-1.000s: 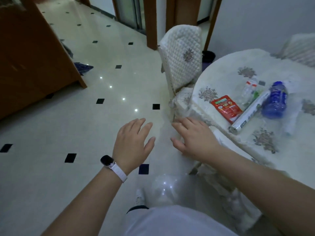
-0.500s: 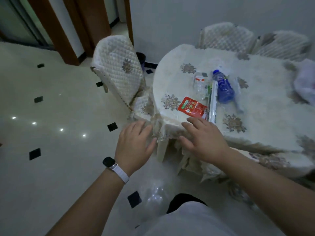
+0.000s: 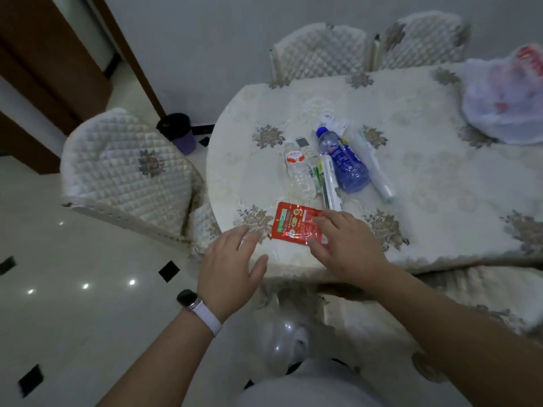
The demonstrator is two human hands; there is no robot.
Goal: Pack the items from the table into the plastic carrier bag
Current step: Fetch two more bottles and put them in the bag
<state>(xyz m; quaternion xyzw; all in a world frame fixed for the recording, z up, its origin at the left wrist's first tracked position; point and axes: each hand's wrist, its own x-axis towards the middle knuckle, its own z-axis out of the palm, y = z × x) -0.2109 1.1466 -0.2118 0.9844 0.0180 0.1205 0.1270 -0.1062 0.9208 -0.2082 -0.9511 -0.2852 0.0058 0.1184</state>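
Items for packing lie in a cluster at centre frame on the table (image 3: 426,177), which carries a cream floral cloth and fills the right half of the frame. Three quilted chairs stand around it: one (image 3: 129,171) at left, two at the upper edge (image 3: 317,54) (image 3: 423,39).

Plastic carrier bag (image 3: 505,98), white with red print, lies crumpled on the table at the upper right, well apart from both hands. Its contents cannot be made out.

Left hand (image 3: 229,268) hovers at the table's near edge, lower centre, fingers spread and holding nothing; a white-strapped watch (image 3: 197,306) is on that wrist. Right hand (image 3: 349,245) is just right of it, fingers parted, fingertips resting on the right edge of the red packet (image 3: 291,224); no closed grip is visible.

Counted items: one red packet, nearest the hands; two bottles, one blue (image 3: 343,157) and one small and clear (image 3: 298,171), both lying down; one long white box (image 3: 330,183) between the bottles; one pale tube (image 3: 373,168) right of the blue bottle. Some smaller white and green things among them are too blurred to identify.

A dark bin (image 3: 176,133) stands on the floor at the upper left.
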